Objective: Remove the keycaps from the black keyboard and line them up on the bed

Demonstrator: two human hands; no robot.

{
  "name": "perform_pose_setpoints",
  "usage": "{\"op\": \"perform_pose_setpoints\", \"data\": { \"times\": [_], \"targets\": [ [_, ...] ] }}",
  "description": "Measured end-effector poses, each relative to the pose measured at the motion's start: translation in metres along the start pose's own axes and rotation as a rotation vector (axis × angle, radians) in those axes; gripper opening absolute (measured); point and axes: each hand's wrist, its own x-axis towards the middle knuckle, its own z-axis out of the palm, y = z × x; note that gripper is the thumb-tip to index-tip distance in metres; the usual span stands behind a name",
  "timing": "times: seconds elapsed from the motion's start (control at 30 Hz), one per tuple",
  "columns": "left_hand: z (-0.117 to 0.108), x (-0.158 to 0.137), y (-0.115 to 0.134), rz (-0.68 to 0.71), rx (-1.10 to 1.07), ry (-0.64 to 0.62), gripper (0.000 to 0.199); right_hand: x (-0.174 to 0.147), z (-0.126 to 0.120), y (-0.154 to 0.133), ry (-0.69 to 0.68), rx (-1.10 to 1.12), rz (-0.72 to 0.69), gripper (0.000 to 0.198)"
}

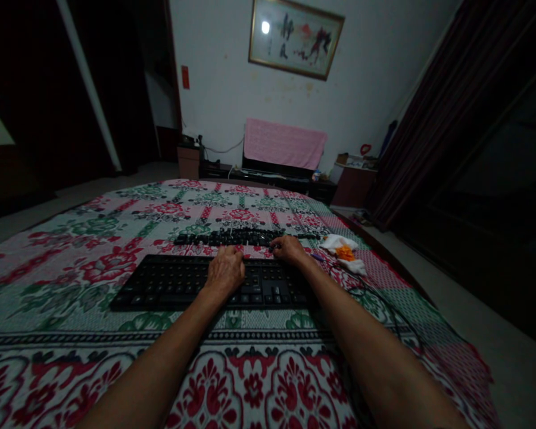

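A black computer keyboard (161,283) lies flat on the patterned bedspread in front of me; many of its key positions look bare, with small pale spots. My left hand (226,269) rests over its middle, fingers curled in, and what they may hold is hidden. Just behind the keyboard, loose black keycaps (218,238) lie in long rows on the cloth. My right hand (290,249) is at the right part of those rows, fingertips pinched together around a small dark piece that looks like a keycap.
White cloth or tissue (335,242) with an orange item (345,253) lies right of the keycaps. A thin purple object (317,257) is near my right wrist. A black cable (395,313) trails along the right. Beyond the bed stands a low cabinet with a pink towel (283,143).
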Motion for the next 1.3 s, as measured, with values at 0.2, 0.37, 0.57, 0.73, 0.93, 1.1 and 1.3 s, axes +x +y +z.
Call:
{"op": "perform_pose_setpoints", "data": {
  "times": [0.2, 0.37, 0.57, 0.73, 0.93, 1.1, 1.3],
  "targets": [
    [0.001, 0.000, 0.000, 0.005, 0.010, 0.004, 0.025, -0.010, -0.011, -0.003, 0.064, 0.072, -0.010, 0.031],
    [0.002, 0.000, -0.001, -0.003, 0.031, -0.006, 0.026, -0.033, -0.037, -0.009, 0.362, 0.275, -0.047, 0.040],
    [0.003, 0.000, -0.001, 0.004, 0.049, -0.016, 0.027, -0.067, -0.062, -0.016, 0.305, 0.627, -0.067, 0.058],
    [0.003, 0.001, -0.001, 0.008, 0.057, -0.027, 0.028, -0.088, -0.068, -0.014, -0.165, 0.852, -0.106, 0.038],
    [0.003, 0.001, -0.002, 0.019, 0.057, -0.028, 0.029, -0.094, -0.069, -0.007, -0.395, 0.827, -0.209, 0.031],
    [0.004, 0.002, -0.003, 0.014, 0.055, -0.032, 0.030, -0.094, -0.066, -0.011, -0.427, 0.791, -0.233, 0.029],
    [0.003, 0.002, -0.002, 0.016, 0.060, -0.035, 0.029, -0.097, -0.070, -0.018, -0.356, 0.636, -0.309, 0.025]
  ]
}}
